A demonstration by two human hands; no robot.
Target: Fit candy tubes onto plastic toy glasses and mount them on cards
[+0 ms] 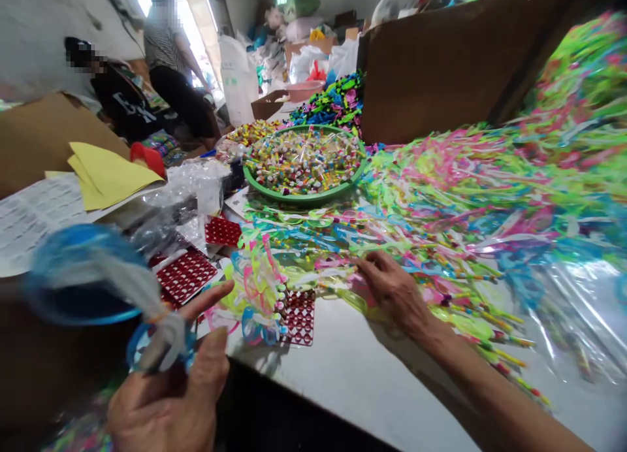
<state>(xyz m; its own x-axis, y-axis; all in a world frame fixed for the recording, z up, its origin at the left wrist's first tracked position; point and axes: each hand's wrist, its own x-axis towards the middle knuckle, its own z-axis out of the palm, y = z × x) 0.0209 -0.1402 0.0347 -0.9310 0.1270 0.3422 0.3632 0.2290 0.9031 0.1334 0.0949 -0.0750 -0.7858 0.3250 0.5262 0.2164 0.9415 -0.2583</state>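
Note:
My left hand (171, 387) is raised at the lower left, holding a blurred blue and white plastic piece (169, 338) in its fingers, with the index finger stretched out. My right hand (394, 289) reaches over the table, fingertips pinched at the edge of a heap of colourful plastic strips (441, 204); what lies between them is too small to name. Between the hands lies a bunch of coloured plastic loops (259, 282), partly over a red perforated sheet (300, 316). More red sheets (186, 275) are to its left.
A green basket (304, 196) full of small colourful pieces stands behind the loops. A blue round container (83, 275), yellow paper (110, 174) and clear bags are at left. A cardboard sheet (441, 60) stands behind the heap. Two people (179, 66) are at the back left.

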